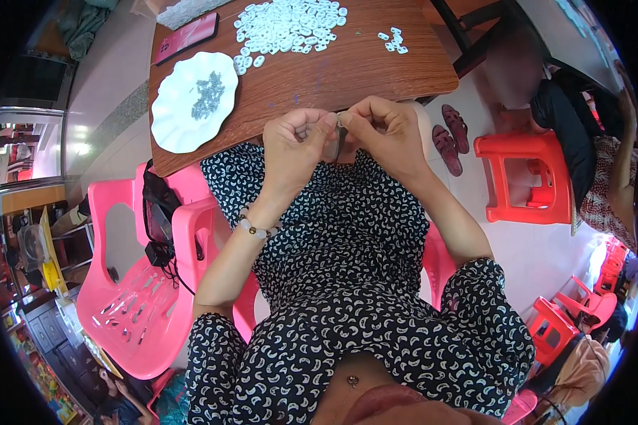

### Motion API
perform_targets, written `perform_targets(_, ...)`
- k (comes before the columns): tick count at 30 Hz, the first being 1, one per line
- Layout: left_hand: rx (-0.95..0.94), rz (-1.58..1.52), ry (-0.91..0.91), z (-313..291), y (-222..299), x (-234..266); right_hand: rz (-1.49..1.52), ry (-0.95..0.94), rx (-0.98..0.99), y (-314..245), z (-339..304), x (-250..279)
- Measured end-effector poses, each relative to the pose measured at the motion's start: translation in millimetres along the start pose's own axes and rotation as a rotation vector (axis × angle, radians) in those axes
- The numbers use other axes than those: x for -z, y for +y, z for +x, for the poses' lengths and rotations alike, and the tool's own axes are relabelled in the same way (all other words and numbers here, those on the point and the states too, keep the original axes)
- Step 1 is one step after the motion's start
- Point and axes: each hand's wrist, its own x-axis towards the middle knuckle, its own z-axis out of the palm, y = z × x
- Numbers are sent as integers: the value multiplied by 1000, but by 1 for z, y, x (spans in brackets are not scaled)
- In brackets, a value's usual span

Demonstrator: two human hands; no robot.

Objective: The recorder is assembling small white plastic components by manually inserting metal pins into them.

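My left hand (301,140) and my right hand (388,134) meet at the near edge of the wooden table (376,74). Both are closed in a pinch, thumbs against forefingers, with the fingertips almost touching. A tiny pale piece seems to sit between them, too small and too covered to name. Beyond the hands lies a heap of small white oval plastic pieces (288,25) with holes. To the left, a white wavy-rimmed plate (174,131) carries a pile of small grey metal-looking bits (209,94). A few more white pieces (394,41) lie apart at the far right.
A pink flat case or phone (186,37) lies at the table's far left, near a clear plastic bag (184,10). A pink chair (131,312) with a black bag stands at my left. On the right are a red stool (524,177), sandals (446,145) and another person.
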Motion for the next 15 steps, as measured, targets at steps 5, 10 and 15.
perform_targets(5, 57, -52, -4, -2, 3, -1, -17, 4, 1, 2, 0, -1)
perform_targets(10, 95, -138, 2, -3, 5, 2, 27, -29, -119, 1, -1, 1)
perform_targets(15, 120, -176, -26, -3, 4, 4, 73, -18, -155, -4, 0, 0)
